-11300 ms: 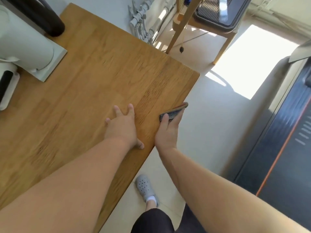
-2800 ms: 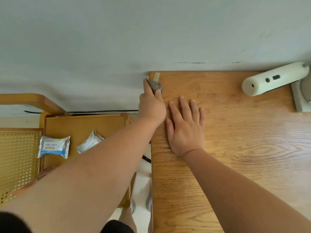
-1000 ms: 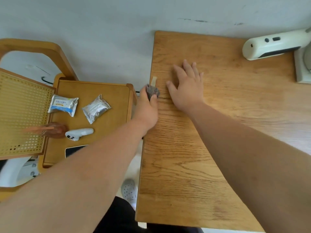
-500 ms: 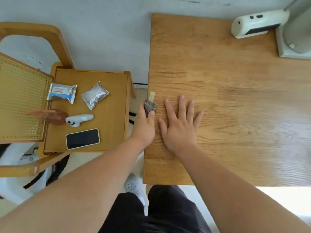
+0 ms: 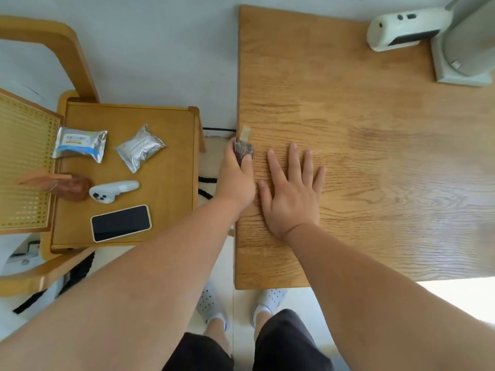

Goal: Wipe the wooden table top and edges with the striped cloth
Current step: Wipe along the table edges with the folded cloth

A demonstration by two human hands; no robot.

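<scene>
Here the left hand (image 5: 235, 180) grips the bunched grey striped cloth (image 5: 243, 150); right hand (image 5: 292, 196) lies flat.

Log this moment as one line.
left hand: grips cloth on table left edge | right hand: flat on top

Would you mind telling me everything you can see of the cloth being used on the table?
The striped cloth is dark grey-brown with faint lighter stripes, and looks like soft fabric bunched into a small wad. Only its top shows; the rest is hidden inside the left hand, whose thumb and fingers close round it. It sits pressed against the left edge of the wooden table, about midway along. A pale tag sticks out beyond it onto the table top.
</scene>
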